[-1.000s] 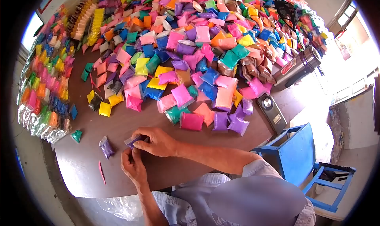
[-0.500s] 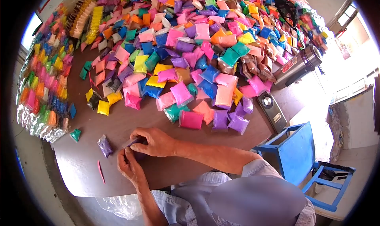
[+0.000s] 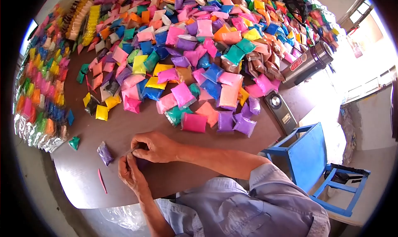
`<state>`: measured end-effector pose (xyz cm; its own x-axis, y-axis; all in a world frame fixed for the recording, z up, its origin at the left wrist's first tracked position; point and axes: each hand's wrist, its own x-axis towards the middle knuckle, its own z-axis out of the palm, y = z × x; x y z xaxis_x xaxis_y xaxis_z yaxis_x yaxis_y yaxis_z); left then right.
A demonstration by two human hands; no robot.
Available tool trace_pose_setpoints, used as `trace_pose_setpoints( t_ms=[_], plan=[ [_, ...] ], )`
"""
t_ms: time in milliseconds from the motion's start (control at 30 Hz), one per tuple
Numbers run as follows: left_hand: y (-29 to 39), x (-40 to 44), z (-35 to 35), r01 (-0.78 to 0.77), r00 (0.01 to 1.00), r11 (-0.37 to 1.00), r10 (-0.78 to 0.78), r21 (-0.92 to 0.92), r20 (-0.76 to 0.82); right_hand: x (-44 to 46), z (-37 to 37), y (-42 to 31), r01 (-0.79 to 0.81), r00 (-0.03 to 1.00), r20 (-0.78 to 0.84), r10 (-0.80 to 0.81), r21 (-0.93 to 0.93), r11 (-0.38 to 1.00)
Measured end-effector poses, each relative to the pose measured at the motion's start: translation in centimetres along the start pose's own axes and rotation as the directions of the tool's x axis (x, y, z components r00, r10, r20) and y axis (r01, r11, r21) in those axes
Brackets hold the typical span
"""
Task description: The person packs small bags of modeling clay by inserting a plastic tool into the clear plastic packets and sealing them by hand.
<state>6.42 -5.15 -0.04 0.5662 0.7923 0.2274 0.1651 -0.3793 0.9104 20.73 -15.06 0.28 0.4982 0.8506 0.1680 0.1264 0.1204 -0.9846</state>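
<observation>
My right hand [image 3: 155, 147] and my left hand [image 3: 132, 174] meet near the table's front, fingertips pinched together on a small purple packet [image 3: 143, 164]. Most of this packet is hidden behind the fingers; only dark purple bits show between and beneath them. Left of the hands lies a clear bag with purple filling [image 3: 105, 153]. Closer to the front edge is a thin pink-red strip or tool [image 3: 102, 181] whose kind I cannot make out. A small green packet [image 3: 74, 143] rests farther left.
A large heap of colourful packets [image 3: 193, 123] covers the brown table [image 3: 137, 123] at the back. More packets line foil [image 3: 52, 141] at left. At right are a steel flask [image 3: 309, 65], a dark flat device with a round dial [image 3: 280, 112] and a blue stool [image 3: 306, 156].
The view has shifted slightly, so the scene sits a little farther left and up. Both hands stay together at the purple packet, with only small finger movement.
</observation>
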Motion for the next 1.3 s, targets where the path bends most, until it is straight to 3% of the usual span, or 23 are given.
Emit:
trace_pose_setpoints(
  t_ms=[100, 200, 333, 400, 533, 600, 733, 833, 900, 967, 1033, 1100, 1133, 1300],
  plan=[
    [0.7, 0.0, 0.3, -0.009, 0.998, 1.0, 0.008, -0.009, -0.07, 0.1, 0.2, -0.1, 0.026, 0.997, -0.071, -0.027, -0.011, 1.0],
    [-0.1, 0.1, 0.0, 0.031, 0.999, 0.999, -0.033, -0.043, -0.035, 0.3, 0.4, 0.9, 0.102, 0.991, -0.086, -0.102, -0.007, 0.995],
    [0.6, -0.2, 0.7, 0.07, 0.993, 0.988, -0.083, -0.139, -0.089, 0.4, 0.5, 1.7, 0.036, 0.999, -0.038, -0.032, 0.091, 0.995],
    [1.6, 0.0, 0.1, 0.082, 0.989, 0.992, -0.07, -0.091, 0.126, 0.7, 0.5, 1.8, 0.082, 0.995, -0.072, -0.068, 0.204, 0.976],
    [0.4, 0.1, -0.1, 0.086, 0.993, 0.996, -0.086, -0.002, 0.079, 0.4, 0.3, 1.1, 0.041, 0.998, -0.054, -0.034, 0.132, 0.99],
    [-0.3, 0.1, -0.1, 0.072, 0.996, 0.997, -0.07, -0.032, 0.057, 0.3, 0.3, 0.9, 0.08, 0.995, -0.059, -0.081, -0.007, 0.997],
    [0.0, 0.3, -0.1, 0.073, 0.996, 0.997, -0.074, 0.003, 0.041, 0.3, 0.2, 1.0, 0.042, 0.998, -0.042, -0.042, 0.004, 0.999],
    [0.5, 0.0, 0.1, 0.144, 0.988, 0.983, -0.138, -0.111, 0.064, 0.5, 0.6, 1.6, 0.072, 0.995, -0.074, -0.066, 0.083, 0.994],
    [0.1, -0.3, -0.1, 0.193, 0.98, 0.972, -0.184, -0.131, 0.078, 0.6, 0.5, 1.8, 0.083, 0.98, -0.185, -0.072, 0.055, 0.995],
    [0.0, 0.1, -0.7, 0.168, 0.972, 0.982, -0.149, -0.092, 0.179, 0.6, 0.2, 1.6, -0.015, 0.989, -0.142, 0.031, 0.118, 0.993],
    [0.5, 0.1, -0.3, 0.172, 0.98, 0.982, -0.163, -0.074, 0.115, 0.6, 0.1, 1.2, -0.071, 0.989, -0.125, 0.08, 0.075, 0.995],
    [-0.2, 0.2, -0.3, 0.137, 0.986, 0.988, -0.129, -0.068, 0.105, 0.6, 0.1, 0.7, -0.106, 0.99, -0.075, 0.117, 0.145, 0.984],
    [0.1, 0.3, -0.3, 0.115, 0.99, 0.993, -0.112, -0.033, 0.085, 0.7, -0.3, 0.4, -0.102, 0.995, -0.011, 0.104, 0.123, 0.987],
    [0.1, 0.3, -0.3, 0.099, 0.992, 0.995, -0.097, -0.031, 0.075, 0.5, -0.2, 0.6, -0.086, 0.996, 0.004, 0.086, 0.164, 0.983]
  ],
)
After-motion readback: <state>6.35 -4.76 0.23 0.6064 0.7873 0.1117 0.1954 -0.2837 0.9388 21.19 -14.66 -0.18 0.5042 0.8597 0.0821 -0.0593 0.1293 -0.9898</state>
